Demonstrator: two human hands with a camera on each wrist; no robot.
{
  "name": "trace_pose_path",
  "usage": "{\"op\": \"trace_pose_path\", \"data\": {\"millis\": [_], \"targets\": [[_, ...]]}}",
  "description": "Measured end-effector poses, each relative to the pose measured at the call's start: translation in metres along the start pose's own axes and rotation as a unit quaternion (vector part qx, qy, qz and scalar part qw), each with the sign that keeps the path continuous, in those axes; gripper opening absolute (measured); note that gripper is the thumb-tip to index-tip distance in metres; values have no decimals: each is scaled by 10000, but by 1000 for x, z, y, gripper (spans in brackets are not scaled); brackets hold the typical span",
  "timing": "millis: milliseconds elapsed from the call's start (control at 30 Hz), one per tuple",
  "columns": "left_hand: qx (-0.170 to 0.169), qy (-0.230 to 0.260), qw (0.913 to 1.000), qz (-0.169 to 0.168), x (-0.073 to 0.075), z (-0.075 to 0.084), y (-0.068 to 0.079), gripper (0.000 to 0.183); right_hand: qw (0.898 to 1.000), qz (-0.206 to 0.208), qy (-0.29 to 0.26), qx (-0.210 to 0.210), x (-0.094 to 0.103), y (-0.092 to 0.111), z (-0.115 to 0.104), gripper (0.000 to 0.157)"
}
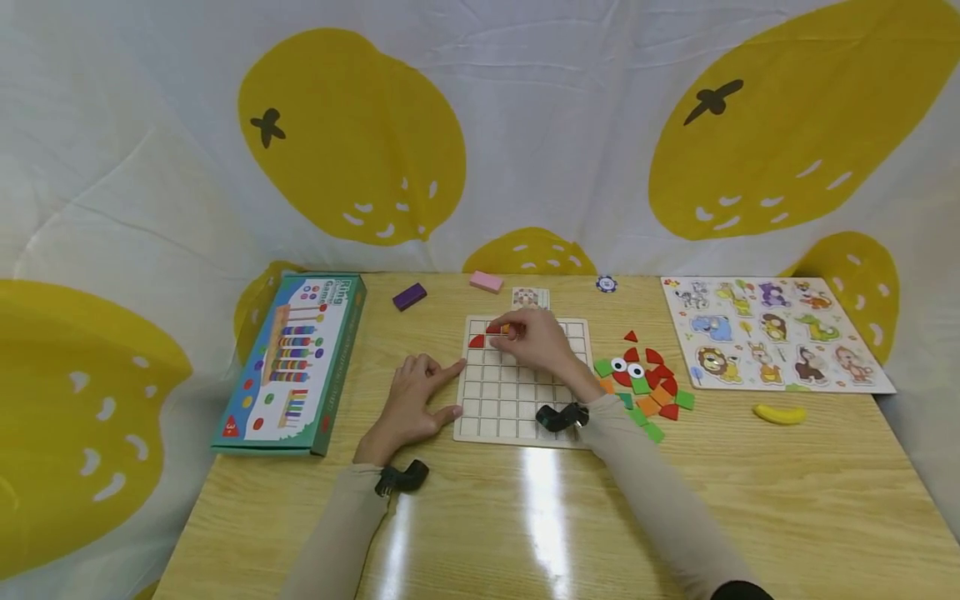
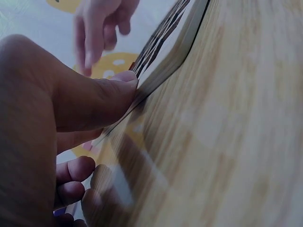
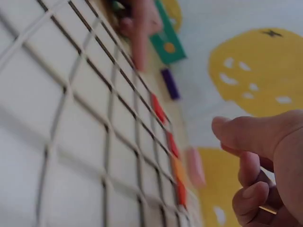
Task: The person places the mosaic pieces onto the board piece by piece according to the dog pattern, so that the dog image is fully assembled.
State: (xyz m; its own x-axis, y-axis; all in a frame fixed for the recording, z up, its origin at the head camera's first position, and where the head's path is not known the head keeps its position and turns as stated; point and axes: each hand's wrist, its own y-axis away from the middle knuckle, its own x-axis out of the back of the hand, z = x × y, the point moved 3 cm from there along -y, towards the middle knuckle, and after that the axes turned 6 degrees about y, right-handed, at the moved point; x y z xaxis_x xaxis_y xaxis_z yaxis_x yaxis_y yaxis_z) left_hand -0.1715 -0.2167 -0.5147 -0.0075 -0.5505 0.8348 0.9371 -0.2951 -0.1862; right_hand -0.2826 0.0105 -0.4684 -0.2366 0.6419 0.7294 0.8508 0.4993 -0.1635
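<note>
A pale wooden grid board (image 1: 491, 408) lies on the table, its cells outlined by raised lines. My left hand (image 1: 411, 402) is at the board's left side, thumb and forefinger spread, with the thumb tip against its edge. Over the upper rows hovers my right hand (image 1: 536, 342), its fingers loosely bent. No piece shows at its fingertips in the right wrist view. Near the board's far edge sit a red quarter-round piece (image 1: 477, 342), another red piece (image 3: 173, 144), an orange piece (image 3: 178, 170) and a further red one (image 3: 181, 193).
Right of the board lies a pile of red, green and orange pieces (image 1: 648, 406) with two eye pieces. A pattern card (image 1: 531, 297), purple block (image 1: 409, 297), pink block (image 1: 486, 282) and poker chip (image 1: 607, 284) lie behind. A game box (image 1: 288, 367), animal puzzle (image 1: 772, 333) and toy banana (image 1: 780, 414) flank these.
</note>
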Motion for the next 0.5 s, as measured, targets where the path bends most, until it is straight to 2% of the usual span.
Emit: {"op": "trace_pose_path", "data": {"millis": [133, 267, 367, 500], "targets": [[19, -9, 10000, -32, -2, 3, -1, 74, 9993, -64, 324, -193, 47, 28, 24, 23], [77, -14, 10000, -11, -1, 4, -1, 75, 9935, -491, 881, -529, 85, 57, 50, 21], [75, -18, 10000, 18, 0, 3, 0, 74, 9875, -831, 1175, -646, 99, 73, 64, 21], [11, 58, 10000, 52, -1, 3, 0, 73, 9796, -1258, 1300, -870, 101, 87, 77, 22]]}}
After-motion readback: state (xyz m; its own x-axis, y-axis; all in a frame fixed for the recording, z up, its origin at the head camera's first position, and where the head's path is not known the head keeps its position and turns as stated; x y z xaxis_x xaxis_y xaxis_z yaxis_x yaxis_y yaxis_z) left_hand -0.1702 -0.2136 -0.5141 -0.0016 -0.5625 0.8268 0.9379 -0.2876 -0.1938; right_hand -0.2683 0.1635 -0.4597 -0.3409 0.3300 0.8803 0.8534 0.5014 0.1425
